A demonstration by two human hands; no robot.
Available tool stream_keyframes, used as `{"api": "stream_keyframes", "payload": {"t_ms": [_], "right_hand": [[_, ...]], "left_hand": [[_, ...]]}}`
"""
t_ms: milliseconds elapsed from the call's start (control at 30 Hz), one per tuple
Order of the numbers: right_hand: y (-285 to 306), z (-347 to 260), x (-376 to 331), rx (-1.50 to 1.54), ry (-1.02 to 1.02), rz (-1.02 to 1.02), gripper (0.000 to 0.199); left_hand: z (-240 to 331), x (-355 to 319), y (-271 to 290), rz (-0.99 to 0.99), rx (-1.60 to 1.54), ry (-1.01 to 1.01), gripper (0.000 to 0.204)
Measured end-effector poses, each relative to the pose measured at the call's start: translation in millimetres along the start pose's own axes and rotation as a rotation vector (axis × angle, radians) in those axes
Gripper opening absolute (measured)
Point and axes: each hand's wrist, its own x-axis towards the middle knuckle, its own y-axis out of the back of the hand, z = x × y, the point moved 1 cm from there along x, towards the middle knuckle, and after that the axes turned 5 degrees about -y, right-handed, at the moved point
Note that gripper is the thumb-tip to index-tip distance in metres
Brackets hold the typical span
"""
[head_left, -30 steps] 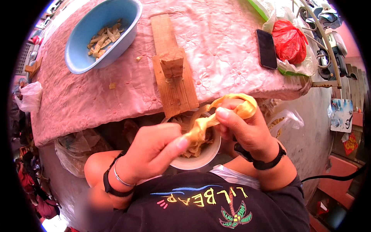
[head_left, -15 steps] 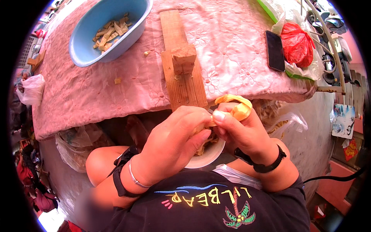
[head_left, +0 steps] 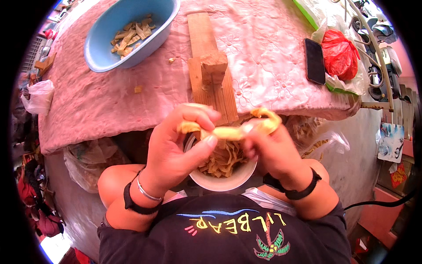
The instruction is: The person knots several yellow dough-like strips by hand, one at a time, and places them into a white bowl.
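Observation:
A soft yellow strip (head_left: 229, 133) stretches between my two hands, above a white bowl (head_left: 211, 185). My left hand (head_left: 171, 149) pinches one end between thumb and fingers, and a short piece pokes out past the grip. The other end is in my right hand (head_left: 278, 152), its fingers closed and a little blurred, with a loop of the strip curling above the thumb. Inside the bowl lies a heap of yellowish-brown strips (head_left: 224, 160). The bowl sits between my knees, its far side partly hidden by my hands. I cannot tell what the strip is made of.
A wooden board with an upright block (head_left: 213, 66) lies on the pink quilted cloth (head_left: 145, 105). A blue basin (head_left: 93, 55) holds pale strips. A black phone (head_left: 314, 61) and a red plastic bag (head_left: 339, 55) are at right. Clear bags (head_left: 90, 165) hang below the table edge.
My hands have moved apart, the left one going left and up, so the strip is now drawn out between them. The bowl's contents have come into view.

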Motion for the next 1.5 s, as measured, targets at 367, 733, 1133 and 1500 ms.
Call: {"api": "stream_keyframes", "payload": {"t_ms": [367, 733, 1133, 1500], "right_hand": [[-9.5, -16.7, 4.6, -0.042, 0.256, -0.257, 0.025], [9.7, -11.3, 57.2, -0.406, 0.473, 0.157, 0.015], [16.0, -23.4, 37.1, -0.904, 0.675, 0.093, 0.032], [-17.6, -19.5, -3.4, 0.396, 0.411, -0.253, 0.026]], "left_hand": [[-14.7, -7.4, -9.1, -0.126, -0.073, 0.238, 0.024], [-31.0, 21.2, 27.3, 0.034, 0.56, 0.236, 0.016], [-32.9, 13.0, 26.7, 0.054, 0.518, 0.096, 0.02], [-0.3, -5.3, -21.6, -0.161, -0.02, 0.23, 0.066]]}}
